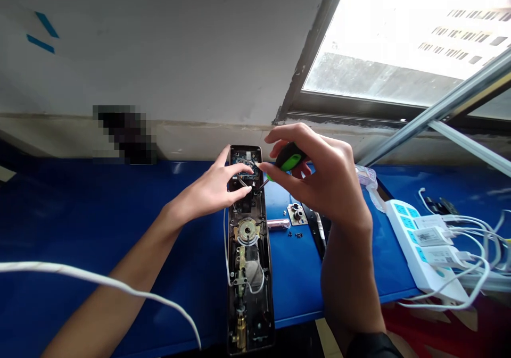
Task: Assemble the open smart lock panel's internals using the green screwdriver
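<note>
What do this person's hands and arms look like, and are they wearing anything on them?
The left hand and right hand are both bare: no gloves, rings or watch show. The left forearm is uncovered as far as the picture shows it. On the right arm, a black sleeve edge shows at the bottom of the picture; no markings can be made out.

Left tabletop (187,278): we count passing room beside the dark casing (261,302), a white cable (99,279) crossing in front.
Right of casing: we list loose screws (295,234) and a small module (297,214) in the way.
Far right: power strip (401,230) and plugged chargers (433,236) bar our passage.
Beyond casing: wall (191,55), close.
</note>
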The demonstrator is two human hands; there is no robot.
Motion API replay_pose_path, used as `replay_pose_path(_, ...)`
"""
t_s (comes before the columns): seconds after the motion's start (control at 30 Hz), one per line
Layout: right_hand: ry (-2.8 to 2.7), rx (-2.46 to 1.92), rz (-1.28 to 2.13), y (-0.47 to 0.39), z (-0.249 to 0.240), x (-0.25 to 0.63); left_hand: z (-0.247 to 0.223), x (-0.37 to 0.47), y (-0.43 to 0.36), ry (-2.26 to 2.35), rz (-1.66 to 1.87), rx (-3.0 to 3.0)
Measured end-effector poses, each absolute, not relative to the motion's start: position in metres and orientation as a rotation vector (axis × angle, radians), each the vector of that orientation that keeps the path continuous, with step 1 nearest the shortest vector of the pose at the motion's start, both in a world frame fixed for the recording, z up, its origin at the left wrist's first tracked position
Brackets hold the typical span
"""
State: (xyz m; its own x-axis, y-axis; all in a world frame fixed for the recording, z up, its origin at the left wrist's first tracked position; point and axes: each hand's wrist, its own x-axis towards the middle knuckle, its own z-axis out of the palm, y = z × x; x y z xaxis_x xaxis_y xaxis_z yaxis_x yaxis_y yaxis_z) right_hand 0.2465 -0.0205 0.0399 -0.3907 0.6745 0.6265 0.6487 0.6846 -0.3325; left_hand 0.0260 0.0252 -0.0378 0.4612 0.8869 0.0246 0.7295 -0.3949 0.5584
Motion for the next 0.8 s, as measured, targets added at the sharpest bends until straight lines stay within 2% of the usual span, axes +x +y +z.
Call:
replay_pose_path(0.6,-2.168,-0.933,0.092,-0.0217,0.0415,0.2456,-0.038,0.0251,0.0286,1.329,0.457,2.289)
replay_pose_path(0.8,-2.189,-0.991,0.217,-0.027,0.0464,0.243,-0.0396,0.0255,0.0292,1.294,0.481,2.294)
